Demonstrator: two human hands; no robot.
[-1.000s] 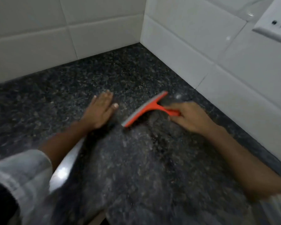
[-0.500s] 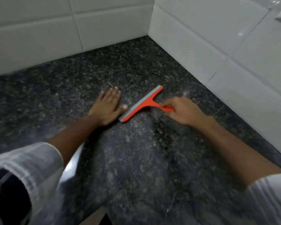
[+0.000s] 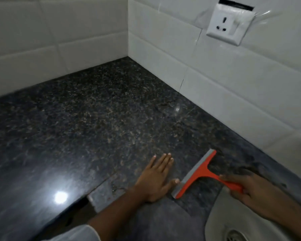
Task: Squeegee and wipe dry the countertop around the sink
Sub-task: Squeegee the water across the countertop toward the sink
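Just left of the right grip [image 3: 255, 186], clamped on the handle, the squeegee [image 3: 195, 174] blade lies on the desk [image 3: 94, 119] angled toward the sink [image 3: 221, 214], likely to push water in, while the left grip [image 3: 156, 178], fingers spread flat beside it, braces.

Orange squeegee [image 3: 197, 173] lies blade-down on dark speckled countertop [image 3: 94, 119].

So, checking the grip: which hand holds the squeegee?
The right hand, closed on the orange squeegee handle; the left hand lies flat on the countertop.
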